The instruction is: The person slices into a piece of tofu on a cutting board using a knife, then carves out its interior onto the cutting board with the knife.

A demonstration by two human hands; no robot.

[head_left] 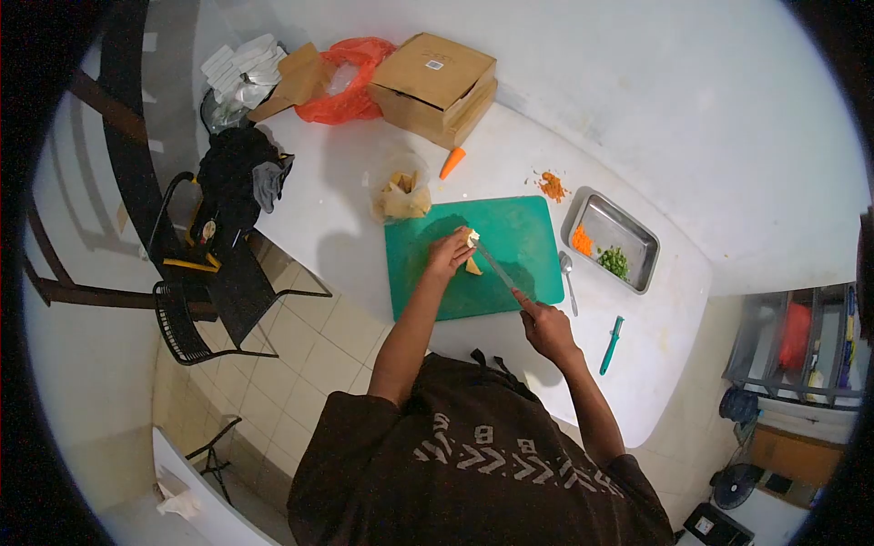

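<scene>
A green cutting board (528, 223) lies on the white table. Over its middle, my left hand (448, 253) is closed around a pale yellow food piece (472, 237). My right hand (548, 329) grips the handle of a knife (496, 266), whose blade slants up and left with its tip beside that piece. Another pale piece (472, 267) lies on the board just below my left fingers. An open clear plastic bag (401, 196) with more yellowish pieces stands at the board's upper left corner.
A metal tray (645, 238) holds diced orange and chopped green food. Around it are a spoon (570, 284), a green-handled peeler (612, 346) and orange peelings (552, 187). A carrot piece (452, 163), cardboard boxes (432, 82) and a red bag (350, 86) sit further back. A black chair (187, 323) stands left.
</scene>
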